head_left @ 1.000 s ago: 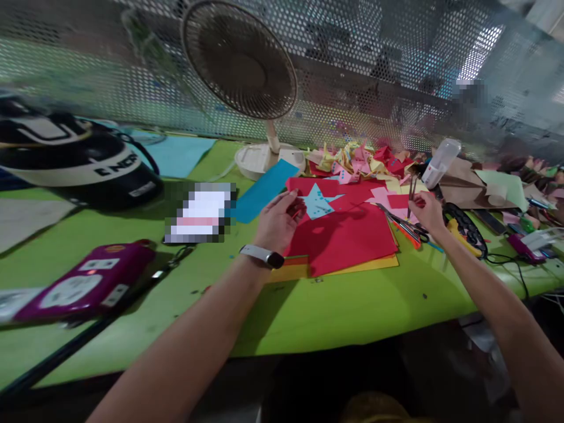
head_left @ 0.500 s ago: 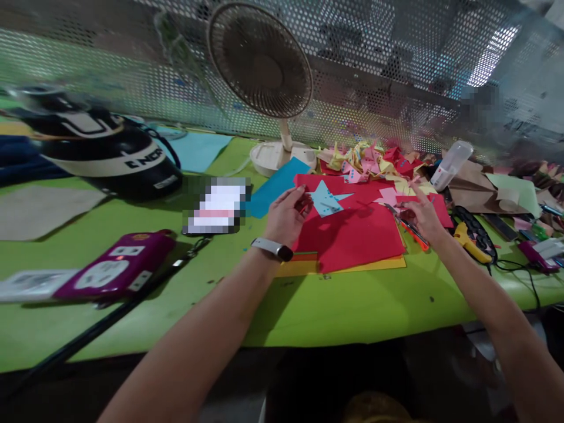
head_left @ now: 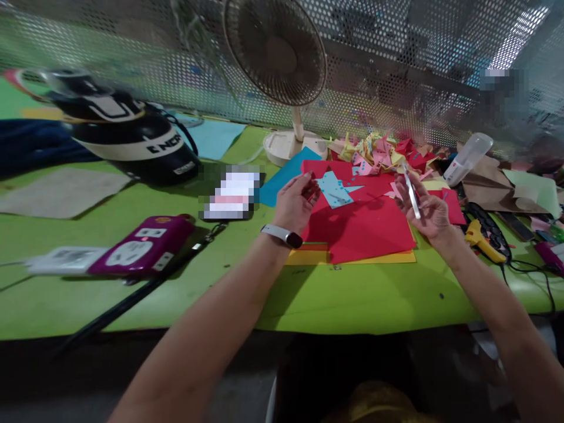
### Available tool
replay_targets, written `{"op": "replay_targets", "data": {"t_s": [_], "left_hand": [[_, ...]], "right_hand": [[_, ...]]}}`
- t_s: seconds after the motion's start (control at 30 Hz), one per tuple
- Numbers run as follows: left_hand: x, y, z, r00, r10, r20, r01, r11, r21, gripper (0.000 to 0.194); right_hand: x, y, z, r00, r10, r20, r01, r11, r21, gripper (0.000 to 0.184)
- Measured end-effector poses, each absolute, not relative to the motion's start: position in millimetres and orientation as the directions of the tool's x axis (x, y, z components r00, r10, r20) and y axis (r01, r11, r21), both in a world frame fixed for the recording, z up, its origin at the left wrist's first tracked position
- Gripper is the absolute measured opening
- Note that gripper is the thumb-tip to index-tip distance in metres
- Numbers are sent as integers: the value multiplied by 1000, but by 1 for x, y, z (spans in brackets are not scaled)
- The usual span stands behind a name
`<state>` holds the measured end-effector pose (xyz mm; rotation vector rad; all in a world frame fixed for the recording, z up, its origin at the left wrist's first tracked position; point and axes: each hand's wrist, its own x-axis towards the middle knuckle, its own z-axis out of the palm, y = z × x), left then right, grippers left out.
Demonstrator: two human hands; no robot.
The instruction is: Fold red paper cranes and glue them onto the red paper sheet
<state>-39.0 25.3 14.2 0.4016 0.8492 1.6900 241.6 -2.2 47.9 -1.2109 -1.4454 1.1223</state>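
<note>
My left hand rests at the left edge of a stack of red paper sheets, its fingers curled and pinched beside a light blue paper cutout lying on the red paper. What the fingers pinch is too small to make out. My right hand is raised over the right side of the stack and grips a thin, pale stick-like tool, tilted upward. A watch is on my left wrist.
A desk fan stands behind the papers. Folded paper scraps are piled at the back. A helmet and a purple power strip lie at the left. A yellow tool and cables lie at the right. A perforated metal screen backs the green table.
My right hand has set down the dark pair of sticks, dipped to the tools by the paper, and come up holding a pale thin tool. The view has shifted left.
</note>
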Motion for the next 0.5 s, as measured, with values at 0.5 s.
{"op": "replay_targets", "data": {"t_s": [0.5], "left_hand": [[-41, 26, 13, -298, 941, -160, -694, -98, 713, 14]], "right_hand": [[204, 32, 25, -74, 997, 25, 6, 25, -1000, 48]]}}
